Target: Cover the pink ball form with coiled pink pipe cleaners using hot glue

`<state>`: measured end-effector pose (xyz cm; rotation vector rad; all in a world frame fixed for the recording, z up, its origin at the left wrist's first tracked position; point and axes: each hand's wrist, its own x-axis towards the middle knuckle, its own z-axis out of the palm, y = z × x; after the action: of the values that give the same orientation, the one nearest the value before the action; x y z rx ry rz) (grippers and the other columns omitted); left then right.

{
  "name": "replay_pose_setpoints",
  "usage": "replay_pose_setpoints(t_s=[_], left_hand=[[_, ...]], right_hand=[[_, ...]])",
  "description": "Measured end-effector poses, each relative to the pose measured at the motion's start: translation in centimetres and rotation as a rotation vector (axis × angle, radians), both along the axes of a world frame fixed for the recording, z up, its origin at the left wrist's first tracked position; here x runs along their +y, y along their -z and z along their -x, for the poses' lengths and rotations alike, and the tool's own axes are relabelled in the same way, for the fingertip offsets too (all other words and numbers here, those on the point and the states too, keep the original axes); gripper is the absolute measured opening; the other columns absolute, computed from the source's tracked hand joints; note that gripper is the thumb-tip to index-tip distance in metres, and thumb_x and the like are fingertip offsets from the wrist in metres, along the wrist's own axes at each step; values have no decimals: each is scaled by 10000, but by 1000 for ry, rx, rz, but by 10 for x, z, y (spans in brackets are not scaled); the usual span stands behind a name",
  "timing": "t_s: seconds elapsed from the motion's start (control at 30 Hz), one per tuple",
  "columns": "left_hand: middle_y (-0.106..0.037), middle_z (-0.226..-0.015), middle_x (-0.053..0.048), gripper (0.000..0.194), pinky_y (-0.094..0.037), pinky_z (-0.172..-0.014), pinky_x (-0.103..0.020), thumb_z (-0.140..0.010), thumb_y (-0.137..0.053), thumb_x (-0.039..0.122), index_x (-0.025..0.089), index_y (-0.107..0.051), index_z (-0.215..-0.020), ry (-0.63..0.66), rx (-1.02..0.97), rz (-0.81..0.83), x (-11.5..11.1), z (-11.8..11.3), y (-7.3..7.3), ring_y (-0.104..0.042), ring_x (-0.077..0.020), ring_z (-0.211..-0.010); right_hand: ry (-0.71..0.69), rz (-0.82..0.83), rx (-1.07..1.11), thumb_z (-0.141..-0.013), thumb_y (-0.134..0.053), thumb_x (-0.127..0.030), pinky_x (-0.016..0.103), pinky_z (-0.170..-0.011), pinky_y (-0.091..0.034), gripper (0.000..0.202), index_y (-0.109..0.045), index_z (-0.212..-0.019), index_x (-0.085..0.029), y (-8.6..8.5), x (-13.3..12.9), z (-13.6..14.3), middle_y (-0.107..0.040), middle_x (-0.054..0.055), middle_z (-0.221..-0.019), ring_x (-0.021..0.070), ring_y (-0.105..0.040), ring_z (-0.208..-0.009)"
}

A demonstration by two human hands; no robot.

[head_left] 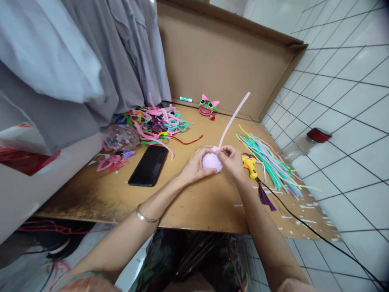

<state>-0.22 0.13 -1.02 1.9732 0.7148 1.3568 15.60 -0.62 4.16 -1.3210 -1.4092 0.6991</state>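
A pale lilac dome of coiled pipe cleaner [212, 162] is held over the table in front of me. My left hand [197, 164] wraps round its left side, thumb below and fingers above. At its upper right edge, my right hand [230, 159] pinches a pale pink-lilac pipe cleaner [234, 117], whose long free end points up and to the right. The pinching fingertips rest against the dome and hide where the strand meets it. Just right of my right hand lies a yellow hot glue gun [249, 166].
A black phone [148, 166] lies at left, before a heap of tangled pipe cleaners [158, 121]. Bundled straight pipe cleaners [270, 158] and a purple tassel [266, 198] lie right. A colourful animal-face craft [207, 105] and glue stick [186, 99] stand by the cardboard wall [219, 56]. A black cord [304, 223] crosses the right edge.
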Motion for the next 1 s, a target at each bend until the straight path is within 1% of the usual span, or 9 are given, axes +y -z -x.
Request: replay_pose_setpoints(t_s=[0.17, 0.33, 0.4, 0.5, 0.57, 0.67, 0.8, 1.0], left_hand=[[-563, -1350, -156, 586, -413, -1087, -502, -640, -831, 251, 210, -552, -1154, -3, 3, -11, 0, 0, 0, -549, -305, -1281], [-566, -1346, -160, 556, -415, -1086, -495, -650, -803, 247, 197, -556, -1145, -1, 9, -5, -2, 0, -3, -549, -304, -1282], [-574, -1343, -154, 489, -415, -1089, -485, -684, -761, 240, 192, -563, -1129, -8, 7, 19, -4, 0, -5, -553, -291, -1279], [-598, -1323, -136, 331, -420, -1083, -467, -759, -674, 234, 192, -588, -1076, -33, -20, 76, -6, -1, -8, -573, -262, -1255], [-612, -1308, -133, 267, -420, -1079, -462, -781, -645, 233, 188, -603, -1040, -42, -44, 111, -6, -2, -9, -585, -256, -1239], [-613, -1314, -135, 256, -426, -1071, -457, -764, -660, 234, 186, -615, -1012, -29, -73, 163, -6, -3, -10, -594, -260, -1228], [-616, -1316, -138, 249, -425, -1074, -455, -744, -673, 243, 176, -624, -979, 6, -113, 226, -5, -4, -11, -600, -264, -1228], [-633, -1288, -133, 233, -428, -1071, -461, -708, -676, 230, 173, -617, -926, 30, -142, 278, -3, -5, -14, -607, -268, -1216]], right_hand=[[-4, 9, 13, -598, -650, -405, 253, -529, -364, 217, -584, -629, -201, -1, 0, 1, -506, -30, -564, 122, -448, -566], [-24, -12, 19, -614, -651, -395, 258, -534, -371, 205, -587, -639, -201, 2, -2, 0, -514, -30, -574, 119, -447, -565], [-26, -28, 14, -610, -655, -385, 261, -542, -376, 199, -591, -640, -200, 2, -3, 0, -519, -30, -581, 116, -446, -566], [-34, -35, 18, -609, -664, -382, 263, -547, -381, 201, -590, -639, -198, 2, -4, 0, -519, -34, -584, 110, -438, -556], [-36, -35, 12, -617, -667, -379, 262, -547, -383, 198, -590, -636, -198, 2, -6, 1, -521, -33, -586, 109, -439, -556], [-32, -39, 1, -623, -670, -380, 258, -542, -376, 200, -590, -629, -196, 3, -8, 0, -521, -30, -586, 107, -434, -555], [-36, -39, 3, -637, -680, -420, 254, -530, -358, 242, -584, -629, -199, 5, -10, -1, -509, -32, -581, 103, -414, -540], [-61, -29, 13, -638, -709, -435, 233, -503, -339, 270, -578, -616, -200, 5, -13, -3, -518, -34, -561, 97, -409, -528]])
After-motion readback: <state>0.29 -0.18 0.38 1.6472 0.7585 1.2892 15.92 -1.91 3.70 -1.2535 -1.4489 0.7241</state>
